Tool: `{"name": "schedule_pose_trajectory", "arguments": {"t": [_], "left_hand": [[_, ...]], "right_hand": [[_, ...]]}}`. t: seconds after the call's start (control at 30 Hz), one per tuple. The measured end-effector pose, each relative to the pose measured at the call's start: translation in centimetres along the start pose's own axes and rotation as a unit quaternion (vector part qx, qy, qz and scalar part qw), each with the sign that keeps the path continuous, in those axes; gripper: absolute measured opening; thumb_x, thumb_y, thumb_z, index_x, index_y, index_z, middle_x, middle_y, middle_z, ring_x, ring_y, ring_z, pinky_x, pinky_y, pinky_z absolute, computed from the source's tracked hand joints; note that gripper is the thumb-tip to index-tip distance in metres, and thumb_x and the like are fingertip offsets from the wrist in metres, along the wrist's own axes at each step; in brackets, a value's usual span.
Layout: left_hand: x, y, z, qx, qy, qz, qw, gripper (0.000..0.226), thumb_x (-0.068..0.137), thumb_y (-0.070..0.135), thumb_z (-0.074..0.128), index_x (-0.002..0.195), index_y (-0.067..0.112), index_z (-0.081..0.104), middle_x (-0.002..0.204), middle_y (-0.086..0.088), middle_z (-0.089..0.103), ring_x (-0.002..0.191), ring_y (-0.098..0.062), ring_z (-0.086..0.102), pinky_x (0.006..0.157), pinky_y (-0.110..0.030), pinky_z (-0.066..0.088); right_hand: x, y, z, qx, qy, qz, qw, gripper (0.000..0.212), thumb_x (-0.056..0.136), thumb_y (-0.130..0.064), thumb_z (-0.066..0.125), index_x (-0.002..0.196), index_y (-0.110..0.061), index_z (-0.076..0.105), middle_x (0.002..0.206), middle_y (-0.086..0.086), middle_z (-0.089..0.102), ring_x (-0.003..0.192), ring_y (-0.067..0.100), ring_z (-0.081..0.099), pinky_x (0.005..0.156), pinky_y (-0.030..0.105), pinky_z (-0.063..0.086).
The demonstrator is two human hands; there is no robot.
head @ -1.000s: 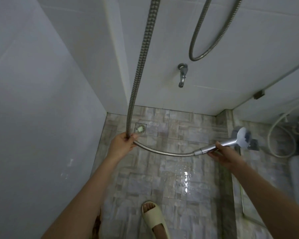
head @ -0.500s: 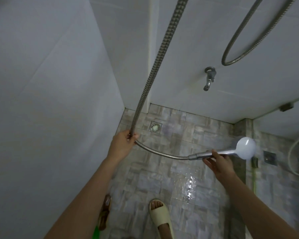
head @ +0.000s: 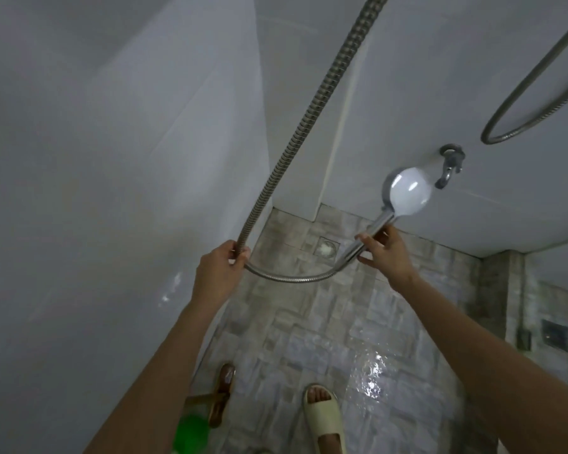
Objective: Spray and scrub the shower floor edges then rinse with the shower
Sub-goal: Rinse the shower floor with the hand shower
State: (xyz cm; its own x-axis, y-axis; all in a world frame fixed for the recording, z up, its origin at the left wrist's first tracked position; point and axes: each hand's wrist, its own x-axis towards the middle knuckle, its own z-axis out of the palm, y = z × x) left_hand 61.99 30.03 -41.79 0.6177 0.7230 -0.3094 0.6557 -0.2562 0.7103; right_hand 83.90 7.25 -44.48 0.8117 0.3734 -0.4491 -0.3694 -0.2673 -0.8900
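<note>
The person is standing over the wet shower floor (head: 325, 329), holding the shower gear with both hands. The right hand (head: 386, 257) is clenching its grip around the chrome handle of the shower head (head: 407, 191), which is raised in front of the white wall with its pale face turned roughly toward the camera and sitting just beside the wall tap (head: 451, 165). The left hand (head: 215, 273) is closing its grip around the metal hose (head: 295, 136) where it is bending from its steep upper run into a low loop toward the handle. No water can be seen leaving the head. The hose is likely springy and ribbed, resisting tight bends, so steadying it near the bend looks sensible. The handle is smooth and probably slick when wet, so a full wrap low on the stem seems the safest hold. The head itself looks light. The floor drain (head: 326, 248) is lying between the hands.
</note>
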Motion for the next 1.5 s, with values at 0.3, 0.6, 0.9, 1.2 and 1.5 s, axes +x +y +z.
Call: {"name": "schedule_pose_trajectory", "arguments": {"t": [0.3, 0.6, 0.9, 1.2, 1.5], "left_hand": [[-2.2, -2.3, -4.8, -0.011, 0.052, -0.023, 0.998, 0.012, 0.097, 0.027, 0.065, 0.097, 0.017, 0.072, 0.09, 0.003, 0.075, 0.083, -0.017, 0.073, 0.086, -0.04, 0.057], [-6.8, -4.3, -6.3, 0.027, 0.061, -0.011, 0.998, 0.015, 0.098, 0.03, 0.062, 0.102, 0.018, 0.07, 0.086, 0.012, 0.066, 0.07, 0.009, 0.056, 0.064, -0.02, 0.043], [-11.1, -7.1, -9.0, 0.034, 0.08, -0.016, 0.996, 0.014, 0.097, 0.029, 0.065, 0.103, 0.019, 0.072, 0.09, 0.006, 0.072, 0.076, -0.009, 0.065, 0.07, -0.024, 0.048], [-15.2, -9.9, -10.8, 0.043, 0.084, -0.031, 0.995, 0.012, 0.096, 0.034, 0.065, 0.102, 0.025, 0.071, 0.085, 0.013, 0.068, 0.082, -0.015, 0.069, 0.078, -0.034, 0.055], [-18.1, -11.9, -11.8, 0.039, 0.089, -0.042, 0.994, 0.01, 0.094, 0.031, 0.067, 0.102, 0.027, 0.072, 0.091, 0.009, 0.075, 0.082, -0.013, 0.07, 0.076, -0.033, 0.056]], "right_hand": [[0.0, -2.4, 7.2, -0.052, -0.115, -0.024, 0.992, 0.029, 0.09, -0.015, 0.064, 0.116, -0.014, 0.049, 0.11, 0.014, 0.064, 0.096, 0.02, 0.064, 0.069, 0.032, 0.057], [-4.3, -1.0, 10.2, -0.109, -0.183, 0.0, 0.977, 0.026, 0.09, -0.018, 0.064, 0.112, -0.019, 0.051, 0.117, 0.016, 0.061, 0.109, 0.026, 0.061, 0.07, 0.034, 0.059], [-11.0, 1.2, 12.7, -0.081, -0.219, 0.035, 0.972, 0.023, 0.092, -0.018, 0.063, 0.112, -0.02, 0.052, 0.111, 0.011, 0.067, 0.105, 0.023, 0.063, 0.073, 0.036, 0.06], [-16.9, 4.0, 14.9, -0.046, -0.247, 0.086, 0.964, 0.024, 0.093, -0.019, 0.061, 0.114, -0.014, 0.052, 0.11, 0.012, 0.068, 0.101, 0.028, 0.066, 0.073, 0.035, 0.059], [-20.2, 5.3, 16.5, -0.035, -0.27, 0.109, 0.956, 0.036, 0.092, -0.022, 0.062, 0.121, -0.005, 0.05, 0.107, 0.008, 0.07, 0.097, 0.026, 0.068, 0.074, 0.037, 0.06]]}}
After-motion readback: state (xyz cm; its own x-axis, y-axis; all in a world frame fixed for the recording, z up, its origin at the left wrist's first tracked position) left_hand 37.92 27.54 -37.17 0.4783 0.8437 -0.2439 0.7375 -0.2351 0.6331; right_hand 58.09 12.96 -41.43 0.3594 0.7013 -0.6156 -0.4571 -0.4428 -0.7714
